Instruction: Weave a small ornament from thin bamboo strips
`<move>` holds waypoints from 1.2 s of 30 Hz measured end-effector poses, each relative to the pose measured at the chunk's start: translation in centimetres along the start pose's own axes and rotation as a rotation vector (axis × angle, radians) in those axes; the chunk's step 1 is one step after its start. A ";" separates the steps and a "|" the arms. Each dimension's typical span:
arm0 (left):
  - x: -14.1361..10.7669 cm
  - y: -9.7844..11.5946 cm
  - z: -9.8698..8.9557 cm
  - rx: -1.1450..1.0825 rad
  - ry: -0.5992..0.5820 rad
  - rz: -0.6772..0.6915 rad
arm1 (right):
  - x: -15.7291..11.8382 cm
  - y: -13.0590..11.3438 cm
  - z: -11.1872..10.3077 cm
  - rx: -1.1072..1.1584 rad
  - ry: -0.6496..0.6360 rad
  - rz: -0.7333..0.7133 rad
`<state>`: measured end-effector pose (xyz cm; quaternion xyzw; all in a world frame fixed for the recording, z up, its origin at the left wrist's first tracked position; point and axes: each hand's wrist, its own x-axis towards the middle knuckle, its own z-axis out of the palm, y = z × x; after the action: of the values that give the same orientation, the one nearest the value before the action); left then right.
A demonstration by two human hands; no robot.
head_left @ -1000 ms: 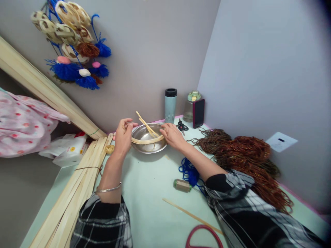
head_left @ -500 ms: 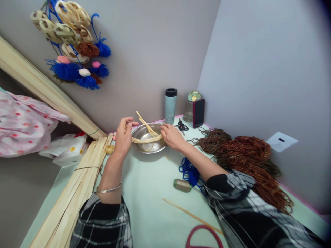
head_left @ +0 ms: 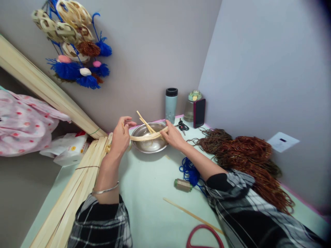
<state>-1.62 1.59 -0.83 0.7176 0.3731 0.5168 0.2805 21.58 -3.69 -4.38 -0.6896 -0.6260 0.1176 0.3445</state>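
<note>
A bundle of thin, pale bamboo-like strips (head_left: 147, 137) stretches in a shallow curve between my two hands, above the near side of a metal bowl (head_left: 152, 148). My left hand (head_left: 122, 135) is closed around the strips' left end, with its fingers curled. At the bowl's right rim, my right hand (head_left: 172, 134) pinches the other end between thumb and fingers. More narrow strips (head_left: 145, 122) lean out of the bowl toward the wall. What lies inside my left palm is hidden.
Long flat strips (head_left: 85, 175) lie tied at left. A tumbler (head_left: 171, 105), keys (head_left: 183, 125), and a phone (head_left: 199, 113) stand at the back. Blue yarn (head_left: 190, 171), a thread spool (head_left: 182, 185), brown yarn (head_left: 248, 151), a loose strip (head_left: 191, 214) and red-handled scissors (head_left: 204, 227) lie nearer.
My left hand has shifted slightly left. My right hand has moved a little right, its grip changed to a pinch, and the strips between them sit slightly higher and straighter.
</note>
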 end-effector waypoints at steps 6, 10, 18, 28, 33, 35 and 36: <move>0.2 -0.6 -0.6 -0.140 0.001 -0.048 | 1.2 0.8 0.0 0.259 0.167 0.050; 0.3 -0.4 -1.3 -0.188 0.019 -0.082 | 1.8 1.2 -0.3 0.323 0.287 0.064; 0.2 1.3 -2.2 -0.213 0.100 -0.150 | 0.0 -0.5 0.0 -0.063 -0.030 -0.162; 0.6 1.4 -1.4 -0.486 0.339 -0.113 | -0.6 -0.5 -0.2 -0.178 -0.048 -0.251; 0.3 0.9 -0.1 -0.452 0.239 -0.120 | -0.9 -1.2 -0.4 -0.236 -0.190 -0.291; 0.2 0.7 0.2 -0.398 0.192 -0.101 | -0.8 -1.3 -0.3 -0.218 -0.157 -0.300; 0.1 0.6 0.2 -0.370 0.171 -0.096 | -0.7 -1.2 -0.3 -0.204 -0.128 -0.302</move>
<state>-1.21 1.36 -0.36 0.5886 0.3280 0.6217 0.3992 20.67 -4.45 -3.58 -0.6103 -0.7518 0.0441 0.2458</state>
